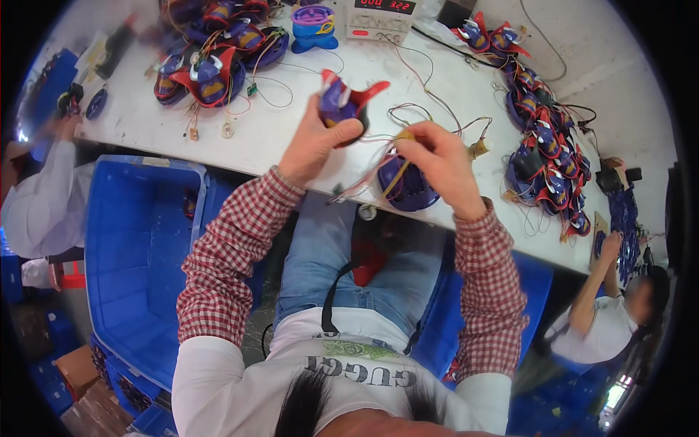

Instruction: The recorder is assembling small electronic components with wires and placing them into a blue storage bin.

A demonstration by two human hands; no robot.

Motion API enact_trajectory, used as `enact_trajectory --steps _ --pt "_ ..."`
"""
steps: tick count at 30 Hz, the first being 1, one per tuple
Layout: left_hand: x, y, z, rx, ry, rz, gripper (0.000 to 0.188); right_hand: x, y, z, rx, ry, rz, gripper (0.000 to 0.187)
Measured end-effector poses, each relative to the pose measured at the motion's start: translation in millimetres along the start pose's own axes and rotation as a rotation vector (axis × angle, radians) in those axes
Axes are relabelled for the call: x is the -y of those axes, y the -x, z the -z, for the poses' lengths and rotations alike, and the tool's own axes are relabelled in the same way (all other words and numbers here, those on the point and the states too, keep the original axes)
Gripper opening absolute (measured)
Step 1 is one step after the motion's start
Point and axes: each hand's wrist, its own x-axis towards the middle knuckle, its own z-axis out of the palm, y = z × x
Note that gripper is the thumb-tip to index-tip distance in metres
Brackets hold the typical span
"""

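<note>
My left hand (314, 142) grips a blue and red plastic toy shell (342, 102) with a red fin, held above the white table (277, 138). My right hand (437, 164) pinches a small yellow part (405, 135) with thin wires trailing from it. Just under my right hand lies a round blue ribbed toy base (405, 188) on the table's near edge. Red and white wires run between the shell and the base.
Heaps of the same blue and red toy shells (211, 51) lie at the far left, and more shells (546, 138) along the right. A bench power supply (380, 18) stands at the back. A big blue crate (138, 255) sits left of my legs. Other people work at both sides.
</note>
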Motion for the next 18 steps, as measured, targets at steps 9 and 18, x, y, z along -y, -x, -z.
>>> enact_trajectory --steps 9,18 --pt "60 30 -50 0.013 -0.611 -0.349 0.068 -97 23 19 -0.312 0.775 0.345 0.018" --pt "22 51 -37 0.068 -0.653 -0.303 0.068 -28 31 -2 -0.214 0.120 0.299 0.032"
